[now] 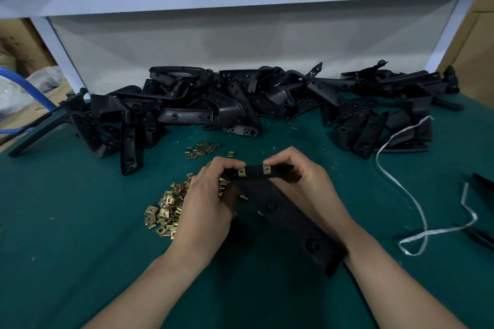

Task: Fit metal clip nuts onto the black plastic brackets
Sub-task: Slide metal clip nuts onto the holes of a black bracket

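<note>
Head view: on the green bench (80, 248) a heap of nuts (165, 211) lies just left of the left hand (205, 195), whose curled fingers grip the far end of a black bracket (280, 208) beside a fitted nut (242, 172) clipped on its edge. The right hand (302, 176) pinches that same end between thumb and forefinger at a second fitted nut (266, 168), and the bracket's near end lies by the right wrist. Behind the hands a bracket pile (240, 104) spans the bench from left to right, and a white cord (417, 195) loops at the far right.
</note>
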{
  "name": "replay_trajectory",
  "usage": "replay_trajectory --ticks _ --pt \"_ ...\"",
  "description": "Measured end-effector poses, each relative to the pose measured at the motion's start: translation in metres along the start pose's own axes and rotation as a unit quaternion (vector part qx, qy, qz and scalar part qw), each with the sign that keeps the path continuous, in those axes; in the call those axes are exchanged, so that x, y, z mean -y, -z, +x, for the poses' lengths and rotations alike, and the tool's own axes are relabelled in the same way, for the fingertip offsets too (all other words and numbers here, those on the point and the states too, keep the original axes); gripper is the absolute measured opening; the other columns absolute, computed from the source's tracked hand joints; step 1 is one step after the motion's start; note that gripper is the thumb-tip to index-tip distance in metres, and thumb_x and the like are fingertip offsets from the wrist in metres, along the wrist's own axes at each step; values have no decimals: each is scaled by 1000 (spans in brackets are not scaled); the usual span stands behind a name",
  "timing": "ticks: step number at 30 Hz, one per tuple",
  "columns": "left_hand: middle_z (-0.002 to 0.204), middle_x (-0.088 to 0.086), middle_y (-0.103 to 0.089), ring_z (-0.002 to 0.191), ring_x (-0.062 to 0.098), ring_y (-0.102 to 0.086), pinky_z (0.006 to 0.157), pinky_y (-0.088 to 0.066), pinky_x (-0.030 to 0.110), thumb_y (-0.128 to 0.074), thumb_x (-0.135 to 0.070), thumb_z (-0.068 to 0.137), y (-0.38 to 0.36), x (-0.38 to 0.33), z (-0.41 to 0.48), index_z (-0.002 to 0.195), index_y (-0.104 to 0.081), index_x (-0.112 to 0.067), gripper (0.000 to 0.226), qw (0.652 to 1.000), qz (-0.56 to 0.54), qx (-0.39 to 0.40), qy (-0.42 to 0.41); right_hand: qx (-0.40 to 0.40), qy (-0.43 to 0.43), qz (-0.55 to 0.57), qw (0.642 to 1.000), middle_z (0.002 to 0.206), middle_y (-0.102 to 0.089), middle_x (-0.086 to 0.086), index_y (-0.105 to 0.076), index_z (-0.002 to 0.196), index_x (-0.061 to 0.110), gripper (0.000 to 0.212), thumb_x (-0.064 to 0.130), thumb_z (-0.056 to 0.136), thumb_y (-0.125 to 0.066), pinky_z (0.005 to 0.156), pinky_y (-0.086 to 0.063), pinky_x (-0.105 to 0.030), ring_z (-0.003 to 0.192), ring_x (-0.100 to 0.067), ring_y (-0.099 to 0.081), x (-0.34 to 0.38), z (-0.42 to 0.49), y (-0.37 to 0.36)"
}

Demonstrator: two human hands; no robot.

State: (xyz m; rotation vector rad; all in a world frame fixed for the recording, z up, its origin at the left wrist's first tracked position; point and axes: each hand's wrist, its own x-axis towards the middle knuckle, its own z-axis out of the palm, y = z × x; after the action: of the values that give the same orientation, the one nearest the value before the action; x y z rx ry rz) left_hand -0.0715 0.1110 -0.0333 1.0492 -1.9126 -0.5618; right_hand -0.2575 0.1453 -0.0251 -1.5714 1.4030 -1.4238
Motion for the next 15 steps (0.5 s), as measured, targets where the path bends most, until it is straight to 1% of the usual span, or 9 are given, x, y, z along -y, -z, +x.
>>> replay_trajectory --ticks 2,3,4,6,9,10,12,13,15 --pt "103 -15 -66 102 12 -62 89 -51 42 -65 -31 91 -2 0 1 105 -52 -45 24 1000 -2 2 -2 -2 10 10 1000 92 -72 16 -68 95 40 19 36 79 -77 65 -49 -13 74 -6 -68 -1 0 0" --pt "100 -15 -66 99 13 -61 86 -51 39 -61 -51 88 -3 -1 1 102 -54 -42 18 1000 2 0 4 -10 10 14 1000 89 -72 15 -68 95 38 18 38 81 -79 63 -49 -14 70 -6 -67 -1 -1 0" --pt "97 -14 -65 96 13 -61 83 -50 37 -53 -66 85 -5 -1 2 101 -55 -41 29 1000 3 -4 5 -18 6 13 1000 84 -71 13 -68 94 37 17 46 82 -77 61 -50 -16 66 -8 -67 -1 -2 -1" --pt "93 -15 -64 92 12 -61 79 -50 34 -43 -81 83 -6 1 2 99 -54 -44 42 1000 6 -12 1 -21 8 5 1000 75 -68 8 -67 90 36 26 60 84 -70 61 -52 -22 63 -11 -65 0 -3 -2" --pt "98 -21 -65 97 3 -62 81 -49 23 -44 -82 82 -7 3 1 112 -49 -54 41 1000 -13 -14 9 -17 6 3 1000 72 -67 5 -66 87 35 26 61 86 -66 62 -52 -24 63 -12 -65 1 -4 -3" --pt "102 -23 -65 99 -1 -61 82 -47 16 -47 -80 83 -7 3 1 124 -42 -57 47 1000 -22 -14 13 -18 3 5 1000 72 -67 4 -65 85 35 25 59 87 -66 62 -52 -23 62 -12 -65 2 -3 -3" --pt "108 -26 -62 101 -6 -60 83 -44 8 -53 -72 84 -7 3 2 144 -26 -51 69 999 -32 -17 14 -19 -7 15 1000 71 -67 2 -64 81 33 24 55 89 -66 62 -51 -22 62 -13 -65 2 -3 -2" --pt "111 -25 -62 103 -6 -60 84 -43 7 -55 -67 86 -7 4 1 146 -25 -52 69 999 -33 -14 3 -17 -15 23 999 70 -67 2 -64 80 31 26 55 90 -65 62 -52 -22 62 -13 -64 2 -3 -2" --pt "118 -22 -62 109 -3 -60 90 -45 12 -58 -55 91 -6 3 1 142 -34 -54 57 999 -21 -3 -30 -11 -30 41 999 70 -66 1 -63 78 29 31 57 91 -63 61 -52 -22 62 -13 -64 2 -3 -1"
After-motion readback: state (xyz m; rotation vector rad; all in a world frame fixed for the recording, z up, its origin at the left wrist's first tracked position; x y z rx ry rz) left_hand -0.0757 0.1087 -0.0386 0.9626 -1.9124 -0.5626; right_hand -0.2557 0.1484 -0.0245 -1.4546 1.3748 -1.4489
